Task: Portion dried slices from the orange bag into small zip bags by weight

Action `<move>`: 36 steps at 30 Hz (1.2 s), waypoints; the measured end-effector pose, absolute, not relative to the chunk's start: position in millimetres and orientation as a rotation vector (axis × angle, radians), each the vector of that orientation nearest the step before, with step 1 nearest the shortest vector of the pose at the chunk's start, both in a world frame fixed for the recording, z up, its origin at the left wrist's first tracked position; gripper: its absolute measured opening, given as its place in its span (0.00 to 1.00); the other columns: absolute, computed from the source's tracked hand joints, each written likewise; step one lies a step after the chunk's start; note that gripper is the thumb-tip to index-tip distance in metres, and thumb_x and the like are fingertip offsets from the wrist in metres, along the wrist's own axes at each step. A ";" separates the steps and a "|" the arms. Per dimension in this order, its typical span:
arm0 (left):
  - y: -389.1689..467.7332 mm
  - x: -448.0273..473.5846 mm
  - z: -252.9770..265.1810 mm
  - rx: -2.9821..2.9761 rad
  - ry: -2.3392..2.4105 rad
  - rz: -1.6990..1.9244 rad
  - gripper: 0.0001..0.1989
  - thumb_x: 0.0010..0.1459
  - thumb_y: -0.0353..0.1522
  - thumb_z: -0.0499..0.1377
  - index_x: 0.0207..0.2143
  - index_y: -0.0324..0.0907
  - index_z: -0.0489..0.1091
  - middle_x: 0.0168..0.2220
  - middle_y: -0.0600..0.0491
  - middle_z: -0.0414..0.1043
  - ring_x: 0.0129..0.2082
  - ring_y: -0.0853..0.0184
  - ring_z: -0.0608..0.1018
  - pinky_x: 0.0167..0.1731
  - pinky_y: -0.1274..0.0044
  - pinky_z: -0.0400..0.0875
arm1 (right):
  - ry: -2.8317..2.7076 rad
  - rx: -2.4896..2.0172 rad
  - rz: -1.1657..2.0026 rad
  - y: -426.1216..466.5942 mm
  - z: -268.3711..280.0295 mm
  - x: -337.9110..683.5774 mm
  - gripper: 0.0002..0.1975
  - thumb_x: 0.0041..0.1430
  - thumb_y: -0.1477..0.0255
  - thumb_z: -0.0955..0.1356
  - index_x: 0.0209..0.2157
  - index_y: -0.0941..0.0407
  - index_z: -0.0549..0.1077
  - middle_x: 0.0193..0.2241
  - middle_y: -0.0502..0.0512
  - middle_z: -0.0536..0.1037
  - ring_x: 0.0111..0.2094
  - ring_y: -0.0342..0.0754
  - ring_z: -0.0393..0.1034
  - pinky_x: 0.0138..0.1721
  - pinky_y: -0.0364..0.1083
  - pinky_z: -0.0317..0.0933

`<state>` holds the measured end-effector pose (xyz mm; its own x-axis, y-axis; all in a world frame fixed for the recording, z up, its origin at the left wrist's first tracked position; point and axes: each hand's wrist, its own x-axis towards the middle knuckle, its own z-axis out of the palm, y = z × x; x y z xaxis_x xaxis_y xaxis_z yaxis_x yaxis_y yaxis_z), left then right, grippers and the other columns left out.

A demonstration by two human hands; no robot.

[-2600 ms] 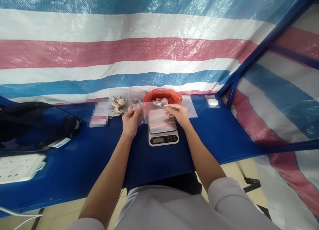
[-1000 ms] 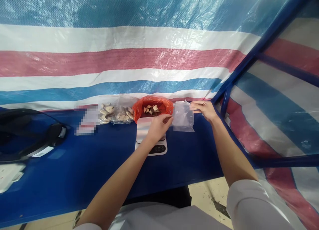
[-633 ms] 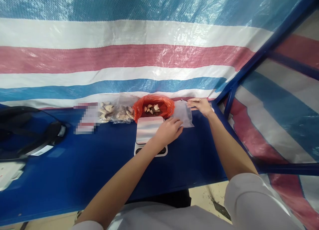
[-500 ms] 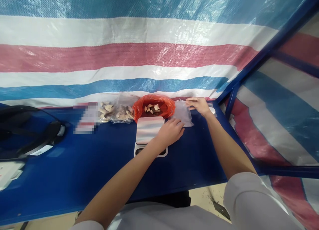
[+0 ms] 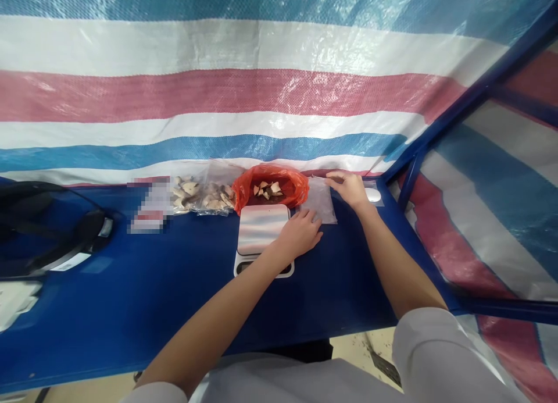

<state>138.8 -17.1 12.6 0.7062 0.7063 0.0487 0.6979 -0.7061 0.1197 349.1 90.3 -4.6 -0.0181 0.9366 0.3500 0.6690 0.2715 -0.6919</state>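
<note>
A clear plastic bag [image 5: 321, 196] lies flat on the blue table, right of a red plastic bag [image 5: 300, 182] that stands open with dried slices [image 5: 268, 190] inside. My right hand [image 5: 350, 189] pinches the clear bag's upper right corner between thumb and fingers. At the bag's lower left edge rests my left hand [image 5: 301, 233], its fingers stretched out and loosely apart. Under that wrist is a white kitchen scale [image 5: 261, 231] with nothing on its plate; my forearm covers part of its display.
Left of the red bag lie two clear bags of pale slices, a nearer one [image 5: 215, 198] and a farther one [image 5: 185, 193]. A white computer mouse [image 5: 372, 195] sits beyond my right hand. Black headgear [image 5: 82, 234] lies at far left. A striped sheet [image 5: 218, 95] hangs behind the table.
My right hand has shifted slightly at the clear bag's upper corner, and more of the white mouse shows. My left hand has stayed nearly in place by the bag's lower edge.
</note>
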 end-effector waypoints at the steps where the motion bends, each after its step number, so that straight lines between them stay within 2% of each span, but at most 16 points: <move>1: -16.6 138.7 12.7 2.814 1.163 0.143 0.16 0.69 0.35 0.54 0.51 0.35 0.73 0.54 0.38 0.72 0.57 0.52 0.72 0.56 0.65 0.69 | -1.817 -1.462 0.301 85.3 -0.7 348.2 0.10 0.58 0.70 0.73 0.41 0.53 0.82 0.44 0.56 0.85 0.46 0.57 0.80 0.54 0.56 0.72; 4: -14.9 138.7 12.1 2.813 1.165 0.166 0.16 0.68 0.36 0.54 0.50 0.35 0.73 0.52 0.38 0.72 0.56 0.52 0.73 0.54 0.66 0.70 | -1.953 -1.378 0.097 67.7 7.5 339.2 0.12 0.65 0.68 0.68 0.46 0.52 0.81 0.47 0.55 0.83 0.47 0.54 0.80 0.51 0.51 0.73; 7: -13.1 138.5 9.6 2.814 1.159 0.201 0.16 0.67 0.36 0.55 0.50 0.34 0.74 0.52 0.37 0.72 0.56 0.51 0.73 0.53 0.65 0.71 | -2.170 -1.276 0.051 55.5 6.2 325.4 0.13 0.68 0.68 0.65 0.47 0.51 0.81 0.50 0.53 0.82 0.51 0.52 0.78 0.53 0.49 0.71; 13: -10.5 135.5 2.2 2.839 1.119 0.303 0.15 0.66 0.35 0.57 0.49 0.34 0.74 0.51 0.37 0.73 0.56 0.50 0.73 0.54 0.64 0.70 | -2.385 -1.315 0.069 60.3 -6.2 316.0 0.15 0.68 0.71 0.65 0.49 0.51 0.81 0.55 0.55 0.79 0.60 0.56 0.70 0.62 0.54 0.65; 18: -10.5 134.7 -1.6 2.889 1.135 0.326 0.16 0.66 0.38 0.58 0.49 0.36 0.74 0.52 0.38 0.73 0.54 0.52 0.74 0.56 0.64 0.68 | -2.496 -1.233 0.052 66.5 -12.0 318.9 0.16 0.69 0.69 0.64 0.52 0.51 0.79 0.59 0.55 0.76 0.64 0.55 0.66 0.66 0.55 0.60; 23: -11.2 135.8 -2.0 2.877 1.143 0.266 0.19 0.67 0.38 0.56 0.50 0.33 0.74 0.51 0.35 0.73 0.54 0.51 0.75 0.55 0.64 0.68 | -2.517 -1.197 0.074 69.0 -17.2 319.0 0.16 0.69 0.69 0.63 0.51 0.53 0.80 0.58 0.57 0.77 0.62 0.55 0.68 0.65 0.55 0.61; 26: -10.6 136.2 -0.3 2.866 1.146 0.291 0.18 0.67 0.39 0.56 0.49 0.34 0.74 0.51 0.37 0.74 0.54 0.51 0.75 0.55 0.64 0.68 | -2.504 -1.198 0.116 71.4 -16.3 318.8 0.16 0.69 0.70 0.64 0.51 0.53 0.80 0.58 0.58 0.77 0.61 0.55 0.69 0.64 0.55 0.62; 30: -10.3 132.7 4.4 2.846 1.141 0.396 0.16 0.68 0.39 0.55 0.47 0.36 0.75 0.50 0.40 0.76 0.54 0.54 0.76 0.55 0.65 0.70 | -2.381 -1.234 0.174 71.8 -10.0 319.5 0.15 0.67 0.72 0.64 0.50 0.52 0.80 0.57 0.55 0.77 0.62 0.54 0.69 0.63 0.53 0.64; 33: -12.3 122.0 7.9 2.818 1.145 0.528 0.15 0.69 0.38 0.54 0.47 0.37 0.75 0.49 0.40 0.77 0.54 0.54 0.77 0.54 0.64 0.71 | -2.244 -1.241 0.227 64.6 -3.1 321.7 0.15 0.67 0.69 0.65 0.50 0.49 0.80 0.56 0.51 0.78 0.61 0.52 0.69 0.62 0.53 0.65; 36: -16.5 102.0 10.3 2.778 1.184 0.700 0.16 0.69 0.37 0.54 0.50 0.37 0.74 0.52 0.40 0.76 0.54 0.53 0.77 0.56 0.62 0.71 | -2.143 -1.213 0.235 48.1 3.2 322.8 0.14 0.67 0.66 0.65 0.50 0.50 0.80 0.55 0.53 0.79 0.61 0.52 0.70 0.63 0.52 0.64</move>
